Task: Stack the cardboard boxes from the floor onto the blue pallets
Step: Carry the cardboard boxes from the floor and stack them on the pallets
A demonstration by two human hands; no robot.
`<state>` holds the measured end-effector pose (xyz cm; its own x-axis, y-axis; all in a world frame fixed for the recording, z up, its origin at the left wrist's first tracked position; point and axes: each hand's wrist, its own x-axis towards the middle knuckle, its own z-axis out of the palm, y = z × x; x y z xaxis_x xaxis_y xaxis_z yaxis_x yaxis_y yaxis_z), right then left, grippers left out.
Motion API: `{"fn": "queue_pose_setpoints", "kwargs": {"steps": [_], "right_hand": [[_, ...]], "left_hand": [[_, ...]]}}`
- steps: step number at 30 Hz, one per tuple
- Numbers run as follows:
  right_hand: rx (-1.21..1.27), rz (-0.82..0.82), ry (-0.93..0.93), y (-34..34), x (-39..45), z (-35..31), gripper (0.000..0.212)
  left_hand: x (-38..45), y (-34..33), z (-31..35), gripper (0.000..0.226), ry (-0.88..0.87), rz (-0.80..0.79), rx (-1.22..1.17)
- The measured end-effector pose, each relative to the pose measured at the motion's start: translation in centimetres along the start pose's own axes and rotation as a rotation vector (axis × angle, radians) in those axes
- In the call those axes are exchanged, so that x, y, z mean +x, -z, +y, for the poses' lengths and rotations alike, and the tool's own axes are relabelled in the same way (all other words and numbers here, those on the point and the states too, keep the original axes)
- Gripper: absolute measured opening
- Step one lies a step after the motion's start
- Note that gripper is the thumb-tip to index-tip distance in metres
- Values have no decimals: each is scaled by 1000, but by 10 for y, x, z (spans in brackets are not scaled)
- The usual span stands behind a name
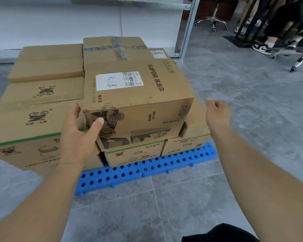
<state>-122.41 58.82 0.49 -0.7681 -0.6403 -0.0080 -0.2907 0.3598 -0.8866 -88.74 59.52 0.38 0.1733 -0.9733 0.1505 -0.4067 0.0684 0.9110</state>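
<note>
- Beyond the right hand [217,112], which hangs loosely curled holding nothing: grey tiled floor [252,110], wheeled office chair [212,20]
- Left hand [80,130], fingers spread, touches the brown SUPOR-printed cardboard box [138,95] topping stacked boxes on blue perforated plastic pallets [147,166]

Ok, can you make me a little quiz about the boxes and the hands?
1. True or false: the SUPOR box sits on top of other boxes.
2. Which hand touches the SUPOR box? A) left hand B) right hand C) both
3. Fill in: the pallets under the stack are coloured ____.

Key: 1 true. 2 A; the right hand hangs clear of the box, fingers loosely curled. 3 blue.
</note>
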Motion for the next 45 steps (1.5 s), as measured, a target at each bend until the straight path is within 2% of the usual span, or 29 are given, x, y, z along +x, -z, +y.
{"fn": "queue_pose_setpoints", "kwargs": {"steps": [2,4,7,9,12,14,16,18,19,21,23,28,34,40,45], "right_hand": [[-3,32,-19,10,8,20,38],[-22,46,-58,18,19,39,39],[-51,42,-119,24,35,67,41],[-74,45,-153,23,44,86,44],[-104,-16,-264,17,57,105,42],[-60,-98,-351,11,69,116,41],[6,-174,-409,6,81,125,40],[48,-245,-443,2,91,133,50],[74,-274,-453,0,96,136,51],[114,-319,-436,-3,104,141,39],[107,-345,-401,-4,109,146,29],[107,-347,-348,-8,115,153,39],[110,-331,-321,-11,113,151,35],[108,-334,-315,-10,108,147,34],[104,-332,-300,-12,104,148,34]], "left_hand": [[-17,-12,-11,80,28,29,25],[-26,-22,-18,73,45,147,19],[-42,-41,-25,48,80,308,-97],[-56,-63,-32,29,212,307,-163],[-70,-105,-44,9,587,83,-193],[-72,-139,-45,16,852,-158,-369],[-72,-171,-43,11,1025,-273,-477],[-71,-201,-41,12,1104,-324,-535],[-69,-213,-38,18,1115,-356,-578],[-65,-233,-35,27,1129,-382,-669],[-61,-246,-32,22,1149,-354,-761],[-49,-255,-30,23,1100,-316,-964],[-45,-254,-31,22,1110,-291,-956],[-44,-257,-23,53,1117,-261,-969],[-43,-254,-23,59,1113,-266,-936]]}}
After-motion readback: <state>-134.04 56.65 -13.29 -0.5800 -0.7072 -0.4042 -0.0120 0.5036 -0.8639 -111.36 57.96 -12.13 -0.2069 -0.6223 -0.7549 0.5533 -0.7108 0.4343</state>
